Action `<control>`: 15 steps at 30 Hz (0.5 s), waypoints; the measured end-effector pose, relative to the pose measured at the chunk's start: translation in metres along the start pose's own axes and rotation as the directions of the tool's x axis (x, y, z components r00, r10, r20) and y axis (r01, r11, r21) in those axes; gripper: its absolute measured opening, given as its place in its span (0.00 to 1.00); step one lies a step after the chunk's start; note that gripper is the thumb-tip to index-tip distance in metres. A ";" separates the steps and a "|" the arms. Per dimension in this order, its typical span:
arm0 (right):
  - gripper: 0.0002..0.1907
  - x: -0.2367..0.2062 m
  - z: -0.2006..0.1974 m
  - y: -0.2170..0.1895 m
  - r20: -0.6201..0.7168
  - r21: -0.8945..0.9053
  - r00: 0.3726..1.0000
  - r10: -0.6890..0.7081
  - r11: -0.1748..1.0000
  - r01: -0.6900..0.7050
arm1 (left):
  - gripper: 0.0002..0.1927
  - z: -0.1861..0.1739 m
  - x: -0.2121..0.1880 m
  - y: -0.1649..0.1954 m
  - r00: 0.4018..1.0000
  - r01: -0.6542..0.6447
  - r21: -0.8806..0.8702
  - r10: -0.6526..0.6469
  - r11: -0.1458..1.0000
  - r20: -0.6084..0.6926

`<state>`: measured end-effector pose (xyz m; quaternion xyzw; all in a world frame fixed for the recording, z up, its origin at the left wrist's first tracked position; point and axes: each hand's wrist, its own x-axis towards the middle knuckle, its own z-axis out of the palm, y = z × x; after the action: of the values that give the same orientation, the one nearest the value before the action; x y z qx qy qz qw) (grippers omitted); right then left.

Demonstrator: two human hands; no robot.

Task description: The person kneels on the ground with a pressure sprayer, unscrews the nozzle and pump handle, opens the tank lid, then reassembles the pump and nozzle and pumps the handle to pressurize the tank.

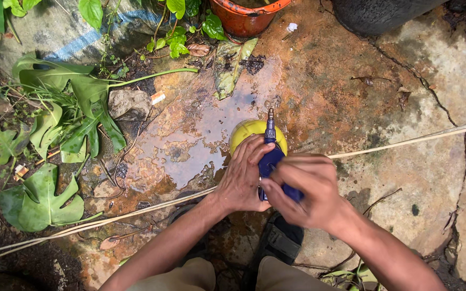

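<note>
— Knees in khaki cloth (190, 277) sit at the bottom edge of the frame, with dark sandals (280, 241) just above them on the wet stone. What are the hands on?

— Both are on a blue pump head (271, 159) that tops a yellow sprayer tank (250, 131), right at the middle of the frame. A small brass-tipped nozzle sticks up from the blue part.

— How is each hand set?

— Left hand (242, 178) is wrapped against the left side of the blue head, fingers curled over it and onto the tank's rim. Right hand (304, 188) is clenched round the lower right of the blue piece; it is blurred, so the fingers are hard to make out.

— And round about?

— A puddle (190, 145) lies just left of the tank on rust-stained rock (341, 91). A pale cord (405, 141) crosses the frame from lower left to the right edge, passing under the forearms. An orange pot (244, 19) stands at the top centre, a dark tub (373, 13) at the upper right, and broad green leaves (55, 108) fill the left side.
</note>
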<state>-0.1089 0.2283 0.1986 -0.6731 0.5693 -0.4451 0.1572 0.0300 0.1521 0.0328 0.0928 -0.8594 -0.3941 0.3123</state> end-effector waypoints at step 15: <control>0.09 -0.043 0.018 0.039 -0.014 -0.017 0.957 -0.291 0.957 0.290 | 0.54 -0.004 -0.001 0.002 0.999 0.038 -0.061 -0.039 0.997 -0.015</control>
<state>-0.1172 0.2502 0.1430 -0.7468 0.4689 -0.4647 0.0805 0.0332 0.1511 0.0359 0.1031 -0.8424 -0.4253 0.3144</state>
